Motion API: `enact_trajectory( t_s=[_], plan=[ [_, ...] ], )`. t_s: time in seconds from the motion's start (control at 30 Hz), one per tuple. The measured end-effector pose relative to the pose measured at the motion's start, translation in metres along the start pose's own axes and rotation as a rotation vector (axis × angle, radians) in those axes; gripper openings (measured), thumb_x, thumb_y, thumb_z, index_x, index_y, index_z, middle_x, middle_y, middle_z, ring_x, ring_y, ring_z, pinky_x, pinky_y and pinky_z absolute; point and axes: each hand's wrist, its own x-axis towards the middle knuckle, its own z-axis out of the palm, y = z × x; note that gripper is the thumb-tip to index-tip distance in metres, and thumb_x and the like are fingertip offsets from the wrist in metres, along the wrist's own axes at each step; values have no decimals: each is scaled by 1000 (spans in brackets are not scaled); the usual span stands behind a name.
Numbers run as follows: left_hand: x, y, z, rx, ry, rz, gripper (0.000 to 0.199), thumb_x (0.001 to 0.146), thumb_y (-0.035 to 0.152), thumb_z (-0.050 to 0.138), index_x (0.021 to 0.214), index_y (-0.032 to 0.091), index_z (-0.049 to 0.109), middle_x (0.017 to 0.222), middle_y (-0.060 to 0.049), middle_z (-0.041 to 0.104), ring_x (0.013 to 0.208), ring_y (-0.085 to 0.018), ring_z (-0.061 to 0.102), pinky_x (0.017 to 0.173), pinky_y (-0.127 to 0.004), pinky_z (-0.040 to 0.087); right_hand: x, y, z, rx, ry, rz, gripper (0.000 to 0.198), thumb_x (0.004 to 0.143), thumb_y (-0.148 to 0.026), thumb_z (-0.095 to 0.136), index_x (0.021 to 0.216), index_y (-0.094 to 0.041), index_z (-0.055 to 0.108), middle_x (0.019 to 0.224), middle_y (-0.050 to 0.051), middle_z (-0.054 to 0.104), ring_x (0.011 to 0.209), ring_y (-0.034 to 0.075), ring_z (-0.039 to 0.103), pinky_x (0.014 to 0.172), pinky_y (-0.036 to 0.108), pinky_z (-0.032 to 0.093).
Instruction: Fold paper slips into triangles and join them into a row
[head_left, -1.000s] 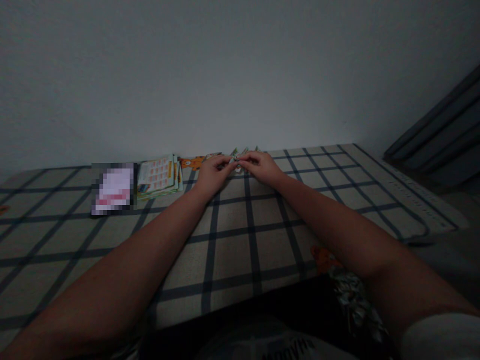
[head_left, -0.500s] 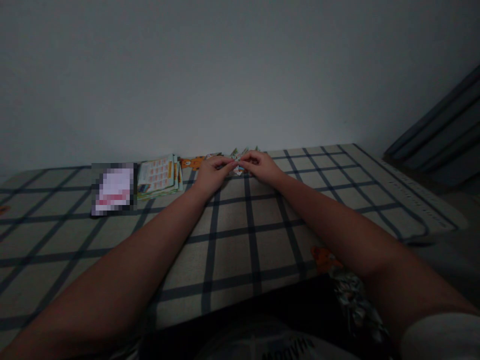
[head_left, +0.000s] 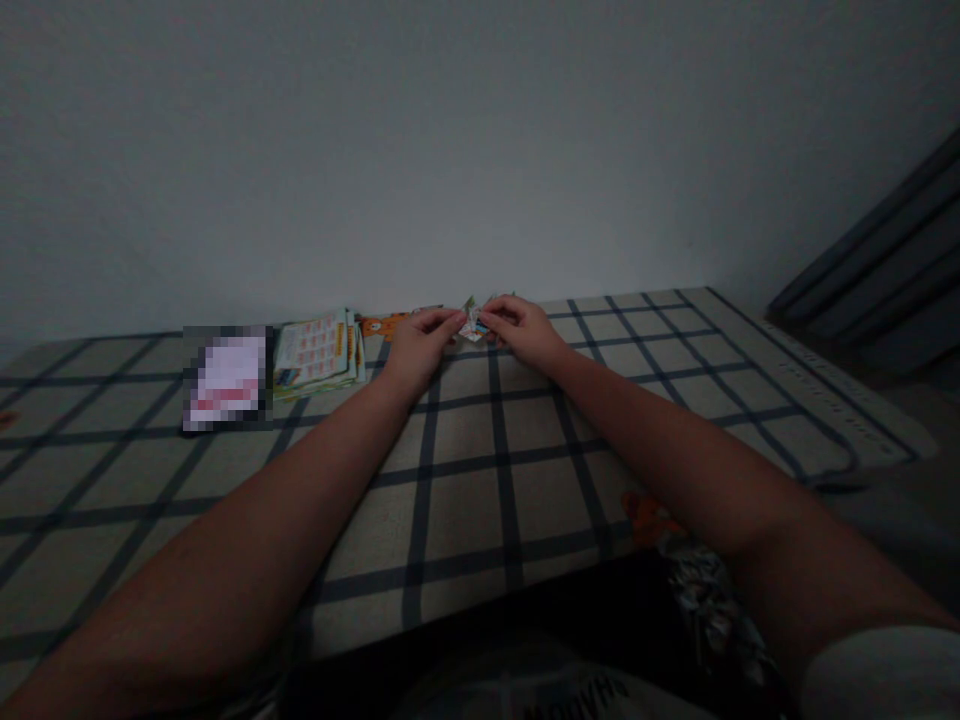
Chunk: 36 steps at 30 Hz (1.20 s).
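A small folded piece of printed paper [head_left: 472, 327], white with bits of colour, is held between my two hands just above the far part of the checked cloth. My left hand [head_left: 420, 346] pinches its left side between thumb and fingers. On the opposite side, my right hand [head_left: 526, 330] grips the paper with thumb and forefinger. Greenish pointed paper tips [head_left: 501, 296] show behind my right hand, mostly covered by it. The exact shape of the folds is too small and dim to make out.
To the left lies a stack of printed sheets [head_left: 311, 350]. Beside it is a dark-edged flat object [head_left: 229, 382], blurred by pixelation. The checked cloth [head_left: 465, 490] reaches a plain wall [head_left: 480, 150]. Crumpled-looking printed pieces [head_left: 709, 595] are near my right elbow; grey drapery [head_left: 885, 260] hangs far right.
My fingertips have moved slightly apart, and more of the folded paper shows between them. My left hand has shifted a little left. The stack and the pixelated object have stayed put.
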Motion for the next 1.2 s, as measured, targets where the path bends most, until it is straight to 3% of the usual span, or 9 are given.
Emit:
enact_trajectory(
  t_s=[0.23, 0.37, 0.6, 0.83, 1.03, 1.2],
  plan=[
    [6, -10, 1, -185, 106, -23, 33, 72, 45, 83, 87, 18, 72, 83, -1, 71, 69, -12, 61, 66, -23, 52, 4, 6, -3, 83, 114, 55, 17, 91, -31, 69, 90, -20, 57, 74, -2, 66, 63, 10, 63, 52, 18, 48],
    [8, -14, 2, -275, 78, -22, 36, 74, 48, 83, 89, 20, 66, 92, -2, 72, 80, -13, 67, 70, -23, 57, 6, 7, -5, 102, 134, 88, 16, 93, -30, 67, 90, -21, 54, 71, -2, 66, 61, 9, 63, 51, 17, 49],
    [11, -17, 5, -386, 52, -52, 41, 77, 51, 82, 93, 25, 55, 81, 2, 68, 75, -14, 70, 68, -26, 62, 9, 7, 0, 163, 183, 148, 13, 94, -21, 64, 88, -21, 52, 74, -1, 67, 68, 10, 68, 52, 17, 51],
    [8, -14, 6, -467, 21, -54, 40, 78, 48, 81, 92, 24, 52, 87, 3, 68, 83, -15, 71, 78, -31, 63, 9, 7, 0, 187, 203, 169, 14, 94, -23, 64, 88, -21, 51, 74, -1, 67, 69, 11, 70, 53, 17, 52],
    [3, -9, 5, -459, -83, -146, 42, 76, 42, 82, 98, 24, 52, 92, 3, 69, 91, -15, 72, 84, -33, 61, 6, 7, -3, 111, 228, 145, 13, 93, -21, 64, 87, -20, 52, 71, -1, 68, 63, 9, 67, 54, 17, 52],
    [2, -12, 7, -378, -88, -145, 58, 64, 32, 89, 103, 25, 47, 94, 1, 74, 86, -14, 73, 82, -28, 57, 2, 10, -3, 51, 187, 41, 15, 89, -23, 67, 85, -21, 52, 74, -1, 68, 67, 10, 67, 57, 19, 52]
  ],
)
